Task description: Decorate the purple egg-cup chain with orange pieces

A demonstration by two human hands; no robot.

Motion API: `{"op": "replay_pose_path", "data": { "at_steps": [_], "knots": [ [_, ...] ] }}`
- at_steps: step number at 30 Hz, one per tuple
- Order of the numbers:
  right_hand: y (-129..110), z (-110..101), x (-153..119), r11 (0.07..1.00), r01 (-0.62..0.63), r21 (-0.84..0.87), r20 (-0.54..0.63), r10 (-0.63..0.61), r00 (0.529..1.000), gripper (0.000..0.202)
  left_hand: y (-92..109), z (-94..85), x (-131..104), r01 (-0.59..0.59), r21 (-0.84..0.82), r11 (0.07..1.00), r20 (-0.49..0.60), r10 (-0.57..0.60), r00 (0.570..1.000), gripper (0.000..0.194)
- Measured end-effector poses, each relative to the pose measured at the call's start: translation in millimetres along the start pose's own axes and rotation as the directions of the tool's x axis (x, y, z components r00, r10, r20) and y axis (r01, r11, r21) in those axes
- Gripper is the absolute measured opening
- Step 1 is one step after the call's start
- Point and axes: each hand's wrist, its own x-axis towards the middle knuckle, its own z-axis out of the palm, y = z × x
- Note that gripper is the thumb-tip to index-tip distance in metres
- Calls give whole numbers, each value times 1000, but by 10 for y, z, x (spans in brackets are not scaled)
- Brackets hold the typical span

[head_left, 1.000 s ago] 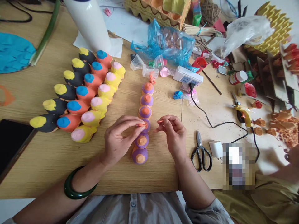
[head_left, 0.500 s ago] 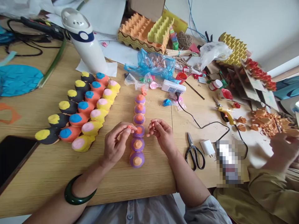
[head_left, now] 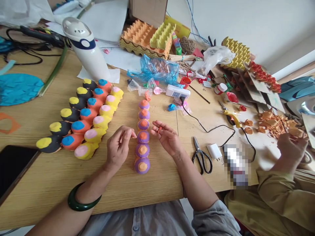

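A strip of egg-carton cups (head_left: 142,151) coated in purple clay stands upright in front of me. Its far cups carry bright orange caps, while the nearest two have paler, rough orange tops. My left hand (head_left: 119,146) is closed in a pinch just left of the strip; whatever its fingertips hold is hidden. On the other side, my right hand (head_left: 168,139) has a small bit of orange clay (head_left: 159,129) between thumb and fingers, its other fingers loosely extended. A lump of orange clay (head_left: 147,96) lies at the strip's far end.
Left are painted egg-carton rows (head_left: 82,113) in black, orange and yellow, plus a phone (head_left: 14,170) and a white bottle (head_left: 88,54). Right are scissors (head_left: 201,156), a white adapter (head_left: 214,151), a power strip (head_left: 177,93) and a glue gun (head_left: 232,118). A co-worker's hand (head_left: 290,149) is far right.
My left fingers have closed further and drawn slightly left of the strip. My right hand has turned, its fingers opening out around the orange clay. The view has shifted a little.
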Motion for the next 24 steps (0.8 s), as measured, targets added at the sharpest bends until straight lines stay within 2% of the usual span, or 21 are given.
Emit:
{"op": "replay_pose_path", "data": {
  "at_steps": [8, 15, 20, 24],
  "knots": [
    [-20, 21, -19, 999, -10, -38, 24, 11, 1000, 25, 25, -19, 8, 14, 15, 1000, -5, -14, 1000, 31],
    [-30, 7, 3, 992, -81, -92, 9, 82, 997, 33, 56, -14, 9, 8, 32, 999, -4, -7, 1000, 43],
    [-36, -7, 39, 997, -62, -37, 7, 63, 998, 33, -14, -12, 25, 8, 13, 1000, -8, -8, 1000, 30],
    [-3, -53, 57, 995, -31, -96, 41, 35, 999, 35, -70, -4, 44, -10, 11, 1000, -61, 11, 998, 23]
  ]
}}
